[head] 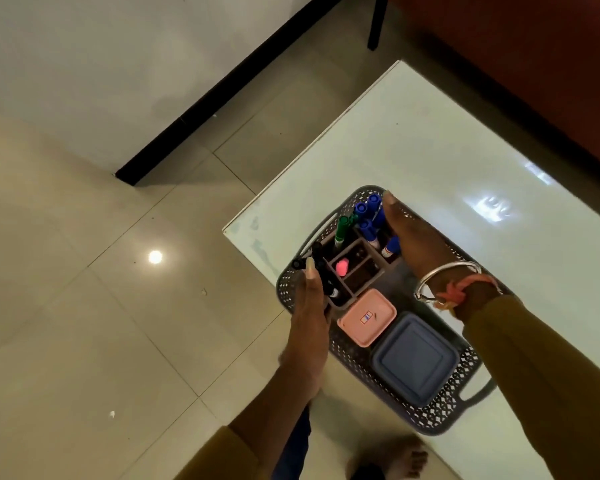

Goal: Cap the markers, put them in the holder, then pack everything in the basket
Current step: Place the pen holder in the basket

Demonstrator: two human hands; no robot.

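Note:
A grey perforated basket [440, 412] stands on the white table [430, 140] near its left corner. Inside its far end is the grey marker holder [359, 252] with capped blue markers [366, 207], a green marker [342, 228], black markers [321, 270] and a pink-capped one [342, 267]. My left hand [310, 306] presses the holder's left side, thumb across the black markers. My right hand [413, 237] lies flat against its right side, fingers hidden behind it. A pink lidded box [366, 317] and a blue lidded box [414, 358] fill the near end of the basket.
The basket overhangs the table's left edge [243, 244] slightly, above a glossy tiled floor [101, 306]. A black bar [205, 109] runs along the floor at the back left. A red-brown furniture piece [534, 64] borders the table's far right side. A bare foot [395, 459] shows below.

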